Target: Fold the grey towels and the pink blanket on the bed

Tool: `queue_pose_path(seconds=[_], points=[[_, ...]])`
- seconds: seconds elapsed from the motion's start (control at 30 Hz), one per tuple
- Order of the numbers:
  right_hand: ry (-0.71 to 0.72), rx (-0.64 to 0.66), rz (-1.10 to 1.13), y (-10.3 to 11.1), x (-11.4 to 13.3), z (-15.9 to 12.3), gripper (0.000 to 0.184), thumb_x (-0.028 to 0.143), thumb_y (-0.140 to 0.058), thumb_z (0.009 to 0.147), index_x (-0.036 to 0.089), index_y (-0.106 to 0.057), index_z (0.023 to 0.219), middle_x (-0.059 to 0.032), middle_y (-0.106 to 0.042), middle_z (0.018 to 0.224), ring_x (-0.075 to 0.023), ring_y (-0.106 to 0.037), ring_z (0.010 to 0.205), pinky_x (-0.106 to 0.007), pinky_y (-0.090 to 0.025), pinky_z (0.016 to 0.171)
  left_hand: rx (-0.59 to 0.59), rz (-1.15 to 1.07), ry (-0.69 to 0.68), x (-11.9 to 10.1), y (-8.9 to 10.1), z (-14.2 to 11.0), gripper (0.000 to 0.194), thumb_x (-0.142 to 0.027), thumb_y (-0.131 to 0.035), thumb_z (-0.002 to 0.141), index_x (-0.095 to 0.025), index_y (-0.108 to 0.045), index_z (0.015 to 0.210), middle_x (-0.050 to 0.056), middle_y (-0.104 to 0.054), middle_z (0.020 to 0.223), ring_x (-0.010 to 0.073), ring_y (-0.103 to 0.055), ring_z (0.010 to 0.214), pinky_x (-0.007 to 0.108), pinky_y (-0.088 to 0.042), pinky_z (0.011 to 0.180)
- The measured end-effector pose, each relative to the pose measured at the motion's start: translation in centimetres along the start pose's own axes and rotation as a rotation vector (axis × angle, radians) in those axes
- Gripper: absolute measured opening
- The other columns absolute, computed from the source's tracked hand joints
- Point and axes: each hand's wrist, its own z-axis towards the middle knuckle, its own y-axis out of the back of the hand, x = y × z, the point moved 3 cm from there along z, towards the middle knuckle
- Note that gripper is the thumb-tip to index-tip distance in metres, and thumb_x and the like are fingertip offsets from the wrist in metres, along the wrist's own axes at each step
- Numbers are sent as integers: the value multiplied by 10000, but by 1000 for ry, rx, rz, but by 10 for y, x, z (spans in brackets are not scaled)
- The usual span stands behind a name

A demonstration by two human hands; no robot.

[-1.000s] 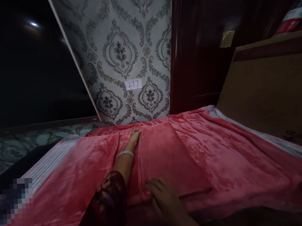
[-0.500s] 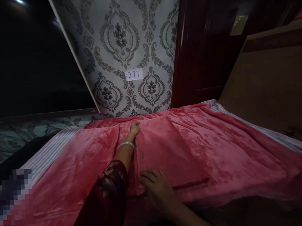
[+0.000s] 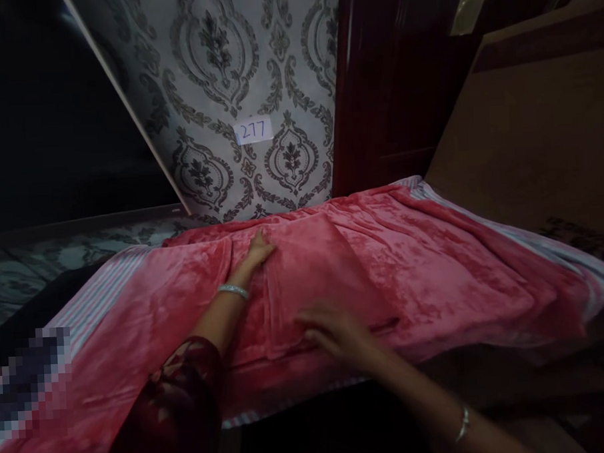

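A folded pink plush blanket (image 3: 319, 272) lies flat over a larger spread of pink plush fabric (image 3: 444, 274) with striped edges. At the far left edge of the folded blanket is my left hand (image 3: 259, 250), palm down, its thumb apart from the fingers and nothing held. My right hand (image 3: 339, 328), slightly smeared by motion, is over the near part of the folded blanket with its fingers apart. Whether the right fingertips touch the cloth I cannot tell.
A dark screen (image 3: 62, 123) stands at the left. Patterned wallpaper bears a paper label (image 3: 254, 130) reading 277. Behind on the right are a dark red door panel (image 3: 390, 82) and a large cardboard sheet or box (image 3: 538, 123).
My right hand has shifted right and up from the blanket's near left corner. My left hand's fingers have loosened at the far left edge. The camera view has shifted too.
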Motion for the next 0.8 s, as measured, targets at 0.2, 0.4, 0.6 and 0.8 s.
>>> queue_pose_path(seconds=[0.2, 0.4, 0.6, 0.8], points=[[-306, 84, -516, 36, -76, -15, 607, 483, -459, 992, 198, -457, 1527, -135, -409, 1586, -326, -321, 1489, -567, -320, 1175, 41, 99, -14, 6, -7, -38, 738, -107, -692, 702, -164, -536, 1421, 155, -584, 1428, 334, -481, 1391, 429, -379, 1168], [-369, 226, -601, 12, -86, -31, 610, 530, -342, 1027, 265, -360, 1576, -74, -268, 1656, -275, -216, 1535, -534, -302, 1184, 29, 77, -10, 3, 1, -47, 799, -101, -661, 717, -162, -457, 1487, 158, -542, 1482, 323, -468, 1407, 467, -373, 1176], [-391, 214, -573, 15, -84, -31, 612, 543, -335, 1031, 268, -357, 1577, -81, -274, 1656, -275, -214, 1535, -539, -290, 1186, 110, 60, -81, 7, 10, -100, 893, -258, -724, 728, -85, -369, 1529, 184, -498, 1515, 322, -482, 1395, 428, -385, 1176], [-380, 203, -549, 15, -86, -32, 606, 542, -325, 1037, 283, -337, 1585, -67, -268, 1660, -273, -206, 1537, -536, -280, 1192, 137, 212, -213, 11, 6, -171, 815, -84, -608, 720, -157, -422, 1510, 119, -533, 1500, 271, -468, 1407, 423, -315, 1224]])
